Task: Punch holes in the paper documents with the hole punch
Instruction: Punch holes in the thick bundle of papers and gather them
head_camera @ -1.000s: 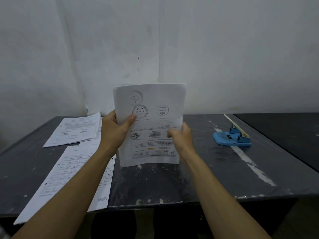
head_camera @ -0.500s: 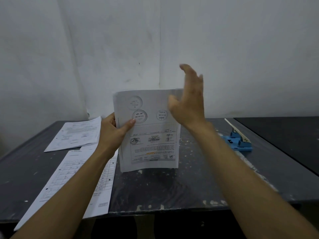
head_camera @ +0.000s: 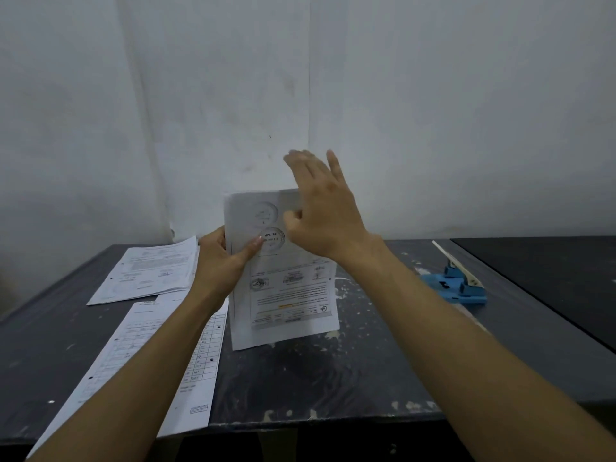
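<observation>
A stack of printed paper documents point(head_camera: 286, 295) stands upright on its lower edge on the dark table point(head_camera: 333, 378). My left hand point(head_camera: 221, 265) grips the stack's left edge, thumb across the front sheet. With fingers spread and straight, my right hand point(head_camera: 320, 211) hovers at the stack's top right corner and holds nothing. The blue hole punch point(head_camera: 456, 285) sits on the table to the right, its cream lever raised, well apart from both hands.
Two punched sheets lie flat on the table's left side: one long form point(head_camera: 150, 371) near the front edge, another document point(head_camera: 150, 271) behind it. A second black tabletop point(head_camera: 550, 278) adjoins on the right. A white wall stands behind.
My right hand let go of the stack's right edge and rose to its top right corner, fingers open. The stack stays upright in my left hand.
</observation>
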`<state>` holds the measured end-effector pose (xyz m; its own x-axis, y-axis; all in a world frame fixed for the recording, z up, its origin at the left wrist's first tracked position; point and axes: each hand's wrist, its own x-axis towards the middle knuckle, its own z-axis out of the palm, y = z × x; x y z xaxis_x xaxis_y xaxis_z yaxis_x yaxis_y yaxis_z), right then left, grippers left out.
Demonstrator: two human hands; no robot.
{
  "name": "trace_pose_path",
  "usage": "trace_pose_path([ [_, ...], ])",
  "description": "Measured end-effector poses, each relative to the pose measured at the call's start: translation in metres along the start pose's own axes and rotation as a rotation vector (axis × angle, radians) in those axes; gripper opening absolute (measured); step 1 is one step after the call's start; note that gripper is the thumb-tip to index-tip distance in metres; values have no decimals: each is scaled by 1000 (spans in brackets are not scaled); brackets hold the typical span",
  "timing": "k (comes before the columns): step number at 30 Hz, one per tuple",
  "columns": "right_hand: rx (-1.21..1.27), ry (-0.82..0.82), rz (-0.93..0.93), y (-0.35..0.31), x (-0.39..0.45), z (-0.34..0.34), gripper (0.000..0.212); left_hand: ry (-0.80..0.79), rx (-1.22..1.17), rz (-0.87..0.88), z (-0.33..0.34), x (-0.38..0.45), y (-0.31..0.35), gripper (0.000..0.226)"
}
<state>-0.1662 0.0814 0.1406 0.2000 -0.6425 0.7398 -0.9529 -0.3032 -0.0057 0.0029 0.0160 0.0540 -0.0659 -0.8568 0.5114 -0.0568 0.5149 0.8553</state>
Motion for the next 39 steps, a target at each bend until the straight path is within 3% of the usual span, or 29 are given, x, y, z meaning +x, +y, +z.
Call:
trace_pose_path([
  [3,11,-109,33,5,-5,4,76,4,-8,-9,-1,-1,-1,32],
  [5,117,95,113,15,-14,10,85,17,-17,-6,-1,-1,1,27],
  [7,363,253,333,22,-26,15,99,53,-40,-1,-3,-3,7,24],
  [10,879,128,683,34,-47,24,110,83,-58,14,-6,-2,15,22],
  [12,1143,-14,731,42,-56,34,82,95,-65,33,-7,-1,21,20],
  [14,1102,-48,725,37,-61,42,46,134,-79,45,-5,1,25,19],
  [16,1017,83,722,24,-59,49,28,203,-65,60,1,2,30,19],
  [19,972,276,705,7,-46,51,25,331,-38,71,10,8,39,20],
  [23,987,304,746,3,-46,59,26,365,24,96,13,10,37,23],
  [29,1032,114,824,3,-91,94,24,250,52,-48,14,-24,-13,20],
  [35,1146,-48,810,-12,-49,78,15,258,239,56,-30,9,11,25],
  [39,1252,-219,938,-38,-30,90,17,260,319,-83,-81,10,-1,27],
])
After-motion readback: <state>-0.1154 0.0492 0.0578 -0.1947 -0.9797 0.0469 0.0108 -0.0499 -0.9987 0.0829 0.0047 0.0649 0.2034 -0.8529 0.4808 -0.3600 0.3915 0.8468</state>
